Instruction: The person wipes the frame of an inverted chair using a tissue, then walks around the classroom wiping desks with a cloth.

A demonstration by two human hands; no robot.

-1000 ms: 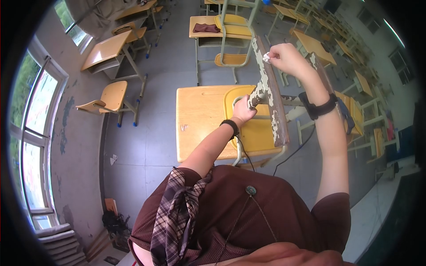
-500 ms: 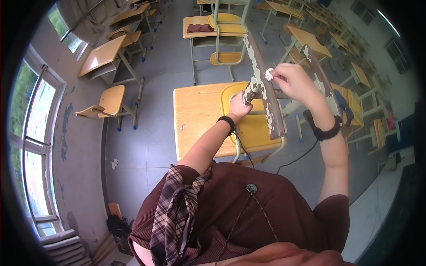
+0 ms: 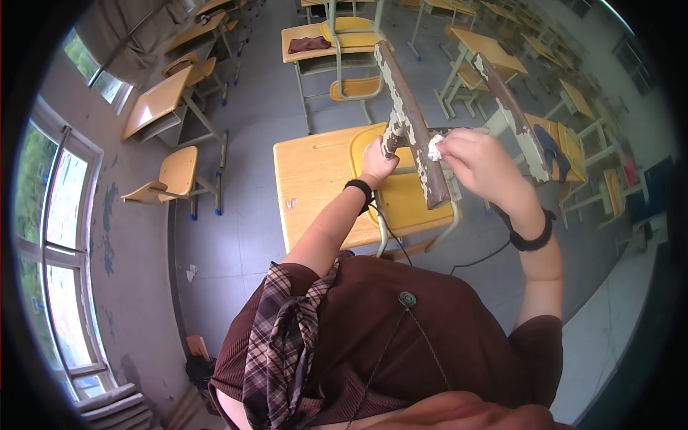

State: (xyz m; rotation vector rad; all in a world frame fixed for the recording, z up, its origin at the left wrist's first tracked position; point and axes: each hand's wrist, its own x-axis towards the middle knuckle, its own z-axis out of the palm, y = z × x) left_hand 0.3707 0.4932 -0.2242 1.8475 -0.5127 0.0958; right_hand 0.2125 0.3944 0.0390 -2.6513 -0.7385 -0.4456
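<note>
An upturned chair rests with its yellow seat (image 3: 412, 208) on a wooden desk (image 3: 308, 186) in front of me. Its near foot bar (image 3: 410, 118), brown with flaking pale paint, sticks up toward me. My left hand (image 3: 378, 160) is closed around the chair's leg just below that bar. Between the fingertips of my right hand (image 3: 481, 163) is pinched a crumpled white wad, like tissue (image 3: 434, 147), pressed against the right edge of the bar. The other foot bar (image 3: 507, 104), equally chipped, lies farther right.
Behind stands another desk with a dark red cloth (image 3: 308, 45) and an upturned chair. A desk (image 3: 161, 100) and a chair (image 3: 178, 170) stand by the windows at left. More desks (image 3: 487, 50) fill the right, one with a blue cloth (image 3: 550, 152). A black cable (image 3: 481, 262) hangs near me.
My right hand has slid the white wad down along the foot bar, toward me. The left hand keeps its hold on the leg. The view has shifted slightly.
</note>
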